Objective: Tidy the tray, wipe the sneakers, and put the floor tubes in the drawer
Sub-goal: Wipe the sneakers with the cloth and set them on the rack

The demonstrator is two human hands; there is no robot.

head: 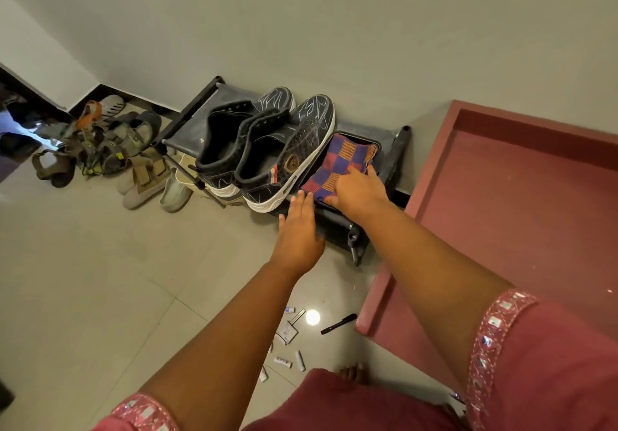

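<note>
Pink embroidered sleeves [495, 340] and a pink garment over the knees were seen at 6 o'clock, closest to the camera. Just beyond them, small white tubes [282, 361] were scattered on the tiled floor [100, 280], with a flat sachet [287, 333] and a black pen [338, 324] lying near them. At 3 o'clock a dusky-pink drawer [521, 203] was seen pulled open.

Toward 12 o'clock a low black shoe rack [396, 149] stood against the wall. A pair of black sneakers [267, 153] with white line patterns was set on its top, side by side. Just to their right, a black tray [337, 215] held a folded checked cloth [341, 163] in purple, red and orange.

The right hand [359, 189] was laid on the cloth, palm down, its fingers relaxed and spread, nothing being gripped. The left hand [299, 230] was held flat at the tray's near-left corner, fingers straight and released; whether it touched the tray could not be told.

At 10 o'clock a heap of sandals [110, 149] and slippers lay on the floor.
</note>
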